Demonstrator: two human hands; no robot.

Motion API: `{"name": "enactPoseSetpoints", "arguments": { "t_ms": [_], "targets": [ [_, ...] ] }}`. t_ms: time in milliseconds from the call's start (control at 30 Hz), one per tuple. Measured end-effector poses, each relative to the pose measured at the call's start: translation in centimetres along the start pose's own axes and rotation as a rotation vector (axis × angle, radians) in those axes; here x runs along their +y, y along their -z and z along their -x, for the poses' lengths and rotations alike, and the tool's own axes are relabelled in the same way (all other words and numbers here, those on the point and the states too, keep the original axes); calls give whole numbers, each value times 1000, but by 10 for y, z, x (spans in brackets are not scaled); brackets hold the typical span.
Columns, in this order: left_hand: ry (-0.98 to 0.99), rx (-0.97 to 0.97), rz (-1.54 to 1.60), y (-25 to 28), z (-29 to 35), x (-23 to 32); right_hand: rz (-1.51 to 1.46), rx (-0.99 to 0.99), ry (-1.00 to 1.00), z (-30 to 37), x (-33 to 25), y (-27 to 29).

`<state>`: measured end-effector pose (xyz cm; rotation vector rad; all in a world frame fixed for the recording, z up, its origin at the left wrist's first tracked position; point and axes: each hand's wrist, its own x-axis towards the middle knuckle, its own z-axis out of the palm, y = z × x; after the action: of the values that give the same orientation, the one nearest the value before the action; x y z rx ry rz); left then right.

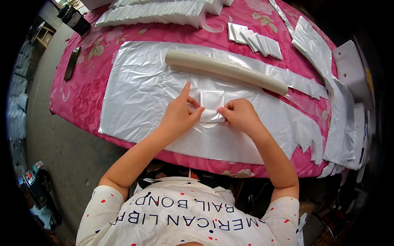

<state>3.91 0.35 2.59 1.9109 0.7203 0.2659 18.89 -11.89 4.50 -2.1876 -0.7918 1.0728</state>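
Observation:
A small folded plastic bag [212,101], square and silvery-translucent, lies on a wide stack of thin plastic sheets [139,88]. My left hand [183,108] grips its left edge between the thumb and curled fingers, while the index finger points away from me. On the opposite side, my right hand [241,115] pinches the lower right edge between thumb and forefinger. Just beyond both hands, a long beige plastic tube [225,70] rests slantwise across the sheets. Several similar folded squares [255,41] lie overlapped in a row farther back.
A pink floral cloth [88,96] covers the table. Long rows of packed folded plastic [156,14] stand at the back. A dark phone-like object [72,64] and a black cup-shaped container [74,19] are at left. Loose plastic film [340,119] and a white box [349,61] line the right edge.

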Motion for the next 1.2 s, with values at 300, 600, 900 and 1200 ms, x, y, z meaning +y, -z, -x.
{"name": "enactPoseSetpoints", "arguments": {
  "t_ms": [300, 600, 900, 1200],
  "targets": [
    [-759, -97, -544, -28, 6, -8, -88, -80, -43, -12, 8, 2],
    [-494, -135, -712, -44, 2, -16, -42, 5, 74, -2, 13, -2],
    [-510, -66, -587, -21, 18, -21, 484, 242, 607, 29, -16, -19],
    [689, -540, 569, 52, 139, -61, 510, 126, 792, -17, -11, -100]
  ]
}}
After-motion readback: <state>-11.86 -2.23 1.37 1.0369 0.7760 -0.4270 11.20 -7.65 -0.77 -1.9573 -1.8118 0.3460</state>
